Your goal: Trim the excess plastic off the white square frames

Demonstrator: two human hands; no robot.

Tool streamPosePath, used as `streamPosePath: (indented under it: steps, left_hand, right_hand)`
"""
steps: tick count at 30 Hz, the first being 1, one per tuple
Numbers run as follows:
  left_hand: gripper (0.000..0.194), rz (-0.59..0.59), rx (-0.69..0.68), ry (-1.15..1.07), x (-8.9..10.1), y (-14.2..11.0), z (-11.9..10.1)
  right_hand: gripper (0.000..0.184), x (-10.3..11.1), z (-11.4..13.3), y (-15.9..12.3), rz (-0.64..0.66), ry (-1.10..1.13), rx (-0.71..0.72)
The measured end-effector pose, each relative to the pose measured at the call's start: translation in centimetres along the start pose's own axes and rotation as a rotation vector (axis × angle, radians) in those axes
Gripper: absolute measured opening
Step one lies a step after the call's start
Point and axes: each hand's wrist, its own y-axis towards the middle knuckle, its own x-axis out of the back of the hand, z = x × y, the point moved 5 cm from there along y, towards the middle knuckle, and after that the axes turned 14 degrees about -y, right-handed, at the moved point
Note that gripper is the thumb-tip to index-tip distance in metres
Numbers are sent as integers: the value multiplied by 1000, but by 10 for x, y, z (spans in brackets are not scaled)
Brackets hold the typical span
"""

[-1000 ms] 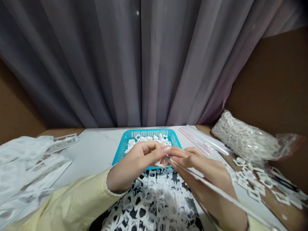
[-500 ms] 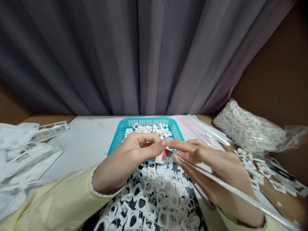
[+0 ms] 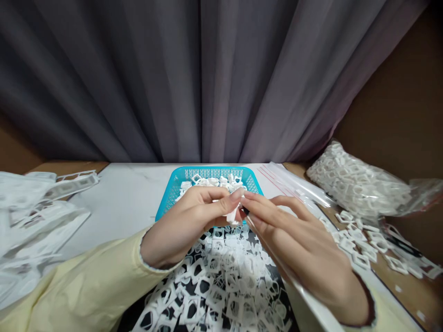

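My left hand [image 3: 194, 214] is closed, pinching a small white piece [image 3: 233, 216] between thumb and fingers. My right hand [image 3: 304, 249] meets it at the fingertips. Its fingers are closed on a long thin white stick [image 3: 311, 304] with a dark tip close to the piece; the stick runs back under the hand, and its exact kind is unclear. Behind the hands stands a blue plastic basket [image 3: 165, 196] with small white parts [image 3: 211, 182] in it. Below them, many flat white cut-out frames [image 3: 214, 286] lie heaped on a black surface.
White sheets with cut-outs [image 3: 34, 221] are stacked on the left. To the right are a clear bag of white parts [image 3: 360, 182], flat clear plastic bags [image 3: 297, 184] and loose white frames [image 3: 363, 244]. A grey curtain [image 3: 221, 83] hangs behind the white table [image 3: 117, 193].
My right hand has turned over more, its back now facing up, and the white stick has swung to a steeper angle, lower in view. The left hand keeps the white piece.
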Motion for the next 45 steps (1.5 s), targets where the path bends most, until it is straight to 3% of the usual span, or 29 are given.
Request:
streamPosePath:
  steps: [5, 11, 13, 16, 23, 26, 32, 38, 42, 45]
  left_hand:
    - [27, -1, 73, -119, 2, 2, 5]
    - [26, 6, 111, -117, 1, 2, 7]
    - [27, -11, 107, -61, 1, 1, 8]
    - [24, -55, 6, 25, 3, -2, 2]
    - [28, -58, -97, 220, 0, -4, -7]
    - [28, -40, -79, 194, -3, -3, -5]
    - [23, -31, -65, 157, -1, -6, -2]
    - [28, -23, -33, 84, -3, -6, -2]
    - [28, -3, 10, 2, -7, -5, -2]
    - [30, 10, 40, -21, -8, -6, -1]
  right_hand:
    - [25, -3, 9, 1, -2, -127, 140]
    - [25, -17, -1, 2, -67, -182, 129]
    - [20, -19, -12, 1, -105, -139, 40]
    - [15, -10, -31, 0, -192, 55, -207]
    - [5, 6, -44, -5, 23, 587, -701]
    - [5, 9, -47, -7, 66, 633, -813]
    - [11, 9, -42, -7, 71, 593, -672]
    - [14, 15, -36, -4, -52, 473, -420]
    - [12, 17, -31, 0, -36, 496, -236]
    - [10, 15, -28, 2, -18, 475, -182]
